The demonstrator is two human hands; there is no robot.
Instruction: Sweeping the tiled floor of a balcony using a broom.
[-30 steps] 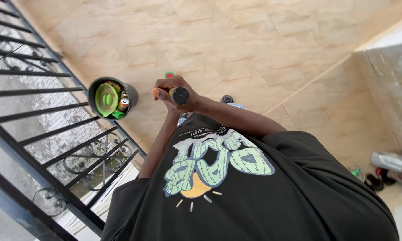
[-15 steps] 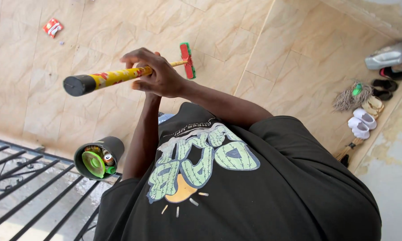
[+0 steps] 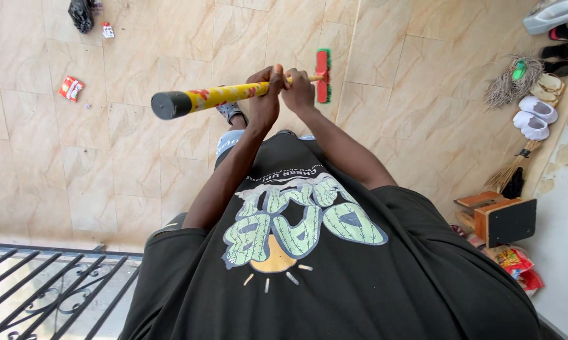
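Broom: one broom (image 3: 233,94), yellow handle, red-and-green head, is held level above the tiled floor (image 3: 139,157).
Hands: left hand (image 3: 265,101) and right hand (image 3: 298,88) are wrapped side by side around the handle.
Litter: two wrappers (image 3: 71,88), one dark bag (image 3: 81,14).
Shoes: perhaps three pairs (image 3: 536,116) are lined by the wall.

Bright, even daylight, soft shadows, sharp focus, with slight wide-angle bending at edges.

Both arms reach forward, left hand (image 3: 265,94) and right hand (image 3: 298,88) closed side by side.
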